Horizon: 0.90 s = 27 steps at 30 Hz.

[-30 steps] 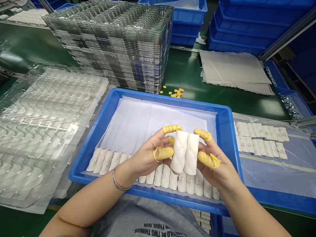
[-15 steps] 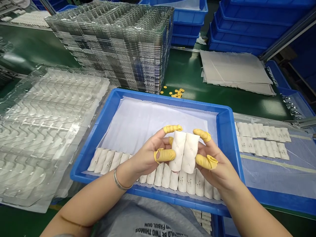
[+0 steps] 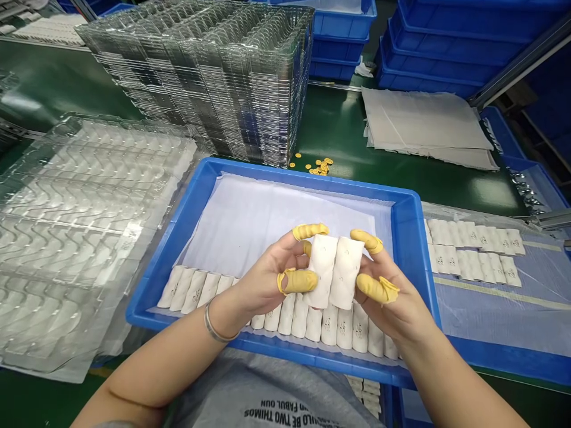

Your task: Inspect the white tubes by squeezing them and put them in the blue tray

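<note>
Above blue tray, pinched two white pieces side by side between half-curled left hand and right hand. Best gripped by cotted fingertips only, edges level.

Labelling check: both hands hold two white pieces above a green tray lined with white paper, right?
No. The tray is blue, not green, per the head view. The left hand and right hand do hold the two white pieces above its white paper.
</note>
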### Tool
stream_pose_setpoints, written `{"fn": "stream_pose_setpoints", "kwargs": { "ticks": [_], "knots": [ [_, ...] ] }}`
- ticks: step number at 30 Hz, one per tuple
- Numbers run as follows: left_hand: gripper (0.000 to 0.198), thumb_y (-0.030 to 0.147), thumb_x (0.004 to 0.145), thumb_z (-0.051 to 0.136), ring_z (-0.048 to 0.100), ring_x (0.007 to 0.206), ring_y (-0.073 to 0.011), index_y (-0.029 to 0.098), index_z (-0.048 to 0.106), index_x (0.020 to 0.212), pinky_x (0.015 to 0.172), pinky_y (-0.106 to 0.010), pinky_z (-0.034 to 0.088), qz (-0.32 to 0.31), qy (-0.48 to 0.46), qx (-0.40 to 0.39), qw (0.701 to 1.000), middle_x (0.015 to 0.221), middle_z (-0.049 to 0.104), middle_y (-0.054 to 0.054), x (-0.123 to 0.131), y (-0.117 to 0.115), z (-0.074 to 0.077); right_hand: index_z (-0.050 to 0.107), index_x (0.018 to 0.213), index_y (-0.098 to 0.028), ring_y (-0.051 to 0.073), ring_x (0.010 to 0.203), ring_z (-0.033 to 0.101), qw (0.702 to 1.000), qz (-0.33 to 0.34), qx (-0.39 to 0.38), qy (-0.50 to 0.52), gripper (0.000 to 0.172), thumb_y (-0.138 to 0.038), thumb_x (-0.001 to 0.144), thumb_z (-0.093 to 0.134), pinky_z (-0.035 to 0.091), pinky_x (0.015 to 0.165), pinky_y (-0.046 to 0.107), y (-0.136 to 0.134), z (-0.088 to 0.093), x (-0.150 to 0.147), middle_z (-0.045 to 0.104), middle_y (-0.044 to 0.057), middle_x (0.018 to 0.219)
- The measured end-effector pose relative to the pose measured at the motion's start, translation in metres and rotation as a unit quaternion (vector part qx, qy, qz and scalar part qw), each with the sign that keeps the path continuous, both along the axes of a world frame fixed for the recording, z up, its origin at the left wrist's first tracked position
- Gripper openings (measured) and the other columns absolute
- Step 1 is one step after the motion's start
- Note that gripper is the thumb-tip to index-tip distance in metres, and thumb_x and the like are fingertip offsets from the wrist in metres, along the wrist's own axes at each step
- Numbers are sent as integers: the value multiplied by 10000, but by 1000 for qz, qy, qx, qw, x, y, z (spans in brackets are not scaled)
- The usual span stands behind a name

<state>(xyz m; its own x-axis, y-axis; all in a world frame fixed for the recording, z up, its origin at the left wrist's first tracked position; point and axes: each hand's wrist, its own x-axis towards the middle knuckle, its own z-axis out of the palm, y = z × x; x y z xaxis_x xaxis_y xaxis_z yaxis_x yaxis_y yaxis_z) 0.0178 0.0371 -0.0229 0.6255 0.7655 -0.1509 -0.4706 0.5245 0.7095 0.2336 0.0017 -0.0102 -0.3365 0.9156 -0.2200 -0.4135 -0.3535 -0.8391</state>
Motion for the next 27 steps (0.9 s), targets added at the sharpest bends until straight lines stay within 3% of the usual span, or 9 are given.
{"fn": "stream_pose_setpoints", "kwargs": {
  "ticks": [3,8,13,18,21,27],
  "knots": [
    [636,303,797,900,701,886,-158,300,622,1370,721,-244,604,-6,-7,3,1000,1071,714,-33,0,0,1,633,1358,-448,215,917,698,1000,-3,7,-7,525,-436,900,888,607,730,324,0,-2,-2,694,18,1198],
    [627,288,823,894,729,826,-139,291,587,1370,711,-212,612,-18,-31,-10,999,944,724,0,0,2,0,650,1366,-455,167,796,685,1000,8,-13,23,512,-412,912,883,610,683,282,0,-3,-1,712,6,1154],
    [655,308,853,871,704,694,-114,325,532,1414,582,-198,598,-30,-31,-18,999,1002,717,8,-1,2,-2,694,1344,-485,112,701,671,999,11,-17,50,458,-368,938,869,599,606,190,0,1,1,738,-21,1053],
    [654,361,841,880,696,804,-139,325,567,1414,647,-205,576,-25,2,-5,1000,1038,693,-21,-2,0,-1,713,1332,-501,152,794,728,1000,2,-1,28,422,-357,959,847,635,658,222,1,1,1,756,-20,1004],
    [601,338,828,889,655,850,-141,337,625,1368,695,-226,568,-6,12,18,1000,1048,663,-24,-1,-1,-1,704,1359,-505,191,907,751,1000,-3,29,10,426,-378,972,829,632,649,240,0,-2,-1,760,8,1126],
    [584,302,807,902,620,845,-145,337,666,1340,734,-250,576,-11,11,51,999,937,628,-2,1,-1,-6,677,1402,-506,235,1070,738,996,-5,89,-17,523,-384,934,876,654,843,346,-1,-11,-6,740,23,1267]
  ]
}}
